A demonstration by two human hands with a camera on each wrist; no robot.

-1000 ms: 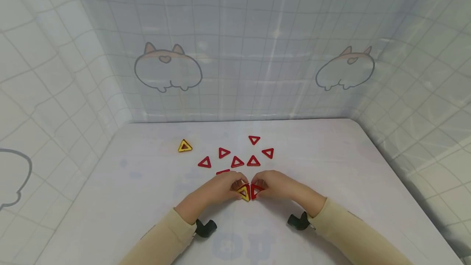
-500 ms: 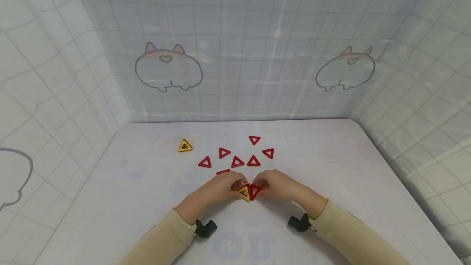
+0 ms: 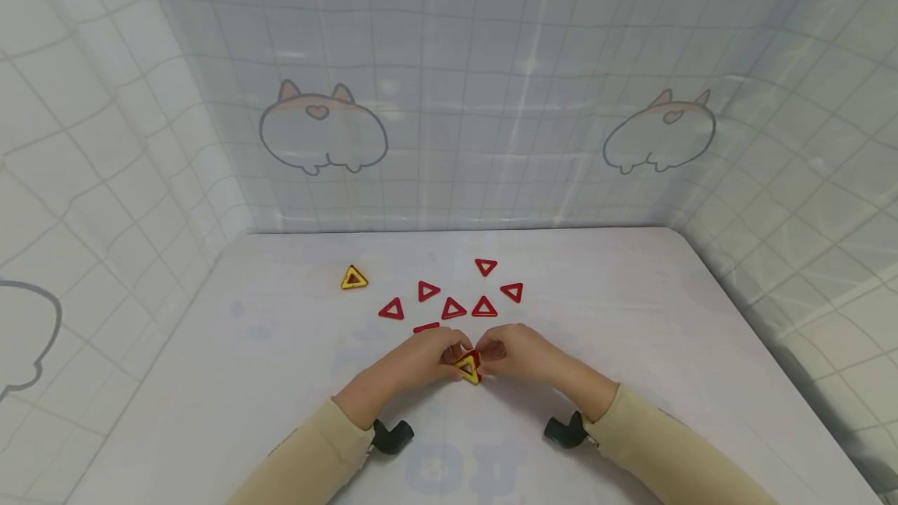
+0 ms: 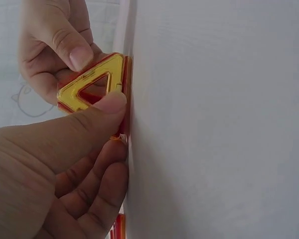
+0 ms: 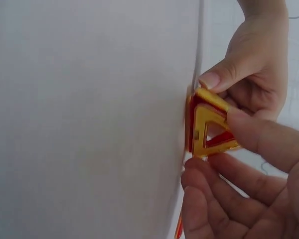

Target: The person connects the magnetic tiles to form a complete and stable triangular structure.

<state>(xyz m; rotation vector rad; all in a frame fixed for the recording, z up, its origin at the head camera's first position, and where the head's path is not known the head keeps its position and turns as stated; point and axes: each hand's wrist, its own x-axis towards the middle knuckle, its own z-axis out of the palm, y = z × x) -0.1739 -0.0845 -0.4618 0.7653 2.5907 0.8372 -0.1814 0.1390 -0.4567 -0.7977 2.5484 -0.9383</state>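
Observation:
My left hand (image 3: pixel 429 354) and right hand (image 3: pixel 522 351) meet at the near middle of the table, around a small cluster of triangular magnetic tiles. A yellow triangular tile (image 4: pixel 74 94) faces the left wrist camera, my left thumb pressed on it and the fingers curled behind. Red tile edges (image 4: pixel 128 74) show along its side. In the right wrist view, a yellow face (image 5: pixel 200 119) and red sides form a leaning, three-dimensional shape. My right thumb and fingers pinch this cluster from the right. The fingers cover part of the red tiles.
Several loose red triangular tiles (image 3: pixel 454 309) lie just beyond the hands. One yellow triangle with a dark red centre (image 3: pixel 354 277) sits farther left. A white gridded curtain (image 3: pixel 491 100) rises behind the white table (image 3: pixel 281 349) and along its sides.
My right hand has brought its red triangular tile left against the yellow-and-red cluster; the gap between them has closed. The red tile is now mostly hidden. My left hand stays in place.

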